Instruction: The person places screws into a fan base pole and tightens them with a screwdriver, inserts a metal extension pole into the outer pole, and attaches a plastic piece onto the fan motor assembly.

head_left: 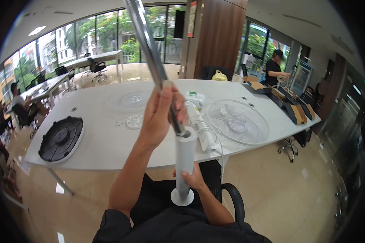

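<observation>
Chrome pole (149, 42) through left grip (159, 111)

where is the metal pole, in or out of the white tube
Mostly out: the metal pole shows above the white tube, its lower end at the tube's top opening. Whether the tip has entered, I cannot tell.

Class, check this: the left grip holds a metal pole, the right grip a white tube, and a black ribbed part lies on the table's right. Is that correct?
Wrong side: the head view shows the black ribbed part on the left of the table. The left grip holds the metal pole, the right grip the white tube.
</observation>
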The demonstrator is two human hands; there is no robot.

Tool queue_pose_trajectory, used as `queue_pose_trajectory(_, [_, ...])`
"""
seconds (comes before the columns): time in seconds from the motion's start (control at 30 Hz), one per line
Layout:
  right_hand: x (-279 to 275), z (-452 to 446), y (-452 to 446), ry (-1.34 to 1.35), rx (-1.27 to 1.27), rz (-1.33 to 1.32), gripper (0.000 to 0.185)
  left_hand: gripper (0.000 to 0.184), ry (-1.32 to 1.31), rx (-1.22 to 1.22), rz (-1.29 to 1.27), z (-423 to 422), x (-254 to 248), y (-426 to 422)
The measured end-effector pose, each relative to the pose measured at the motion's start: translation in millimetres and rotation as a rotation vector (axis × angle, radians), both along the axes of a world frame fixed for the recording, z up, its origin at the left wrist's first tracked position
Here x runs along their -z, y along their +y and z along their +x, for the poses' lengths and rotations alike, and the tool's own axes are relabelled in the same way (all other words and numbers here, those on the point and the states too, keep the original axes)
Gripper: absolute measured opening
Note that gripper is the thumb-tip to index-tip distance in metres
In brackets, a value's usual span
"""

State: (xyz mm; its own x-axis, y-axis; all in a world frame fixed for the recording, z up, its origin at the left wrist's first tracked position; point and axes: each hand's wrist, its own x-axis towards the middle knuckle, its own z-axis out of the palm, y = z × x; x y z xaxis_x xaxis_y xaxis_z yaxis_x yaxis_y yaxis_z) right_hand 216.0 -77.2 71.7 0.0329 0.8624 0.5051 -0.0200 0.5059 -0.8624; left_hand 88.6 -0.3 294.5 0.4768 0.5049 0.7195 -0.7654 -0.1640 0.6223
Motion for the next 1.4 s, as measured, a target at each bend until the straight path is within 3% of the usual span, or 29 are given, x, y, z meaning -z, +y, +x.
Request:
queue_pose_trajectory(0.1, [25,6,9,-0.14,0.157,0.043,0.052,0.035,0.085,-0.097,0.024,2,7,4])
queue_pose_trajectory(0.23, [1,-1,-2,-0.248,0.304,0.113,0.052,0.025,0.056,-0.091,0.004,6,11,-2])
queue_pose_trajectory(0.7, [17,-10,0,-0.26,0.364,0.074,0.043,0.025,0.229,-0.336,0.077,5,45,1])
queue_pose_trajectory(1.0, [28,-10,7,-0.272,0.402,0.084,0.044,0.029,0.198,-0.283,-0.048,-1,58,18])
queue_pose_trajectory(1.23, [54,-12,29,-0.136,0.314,-0.007,0.038,0.029,0.206,-0.297,-0.008,-8,75,39])
queue_pose_trajectory(1.4, [67,-22,42,-0.119,0.237,-0.026,0.04,0.027,0.359,-0.37,0.082,-20,77,43])
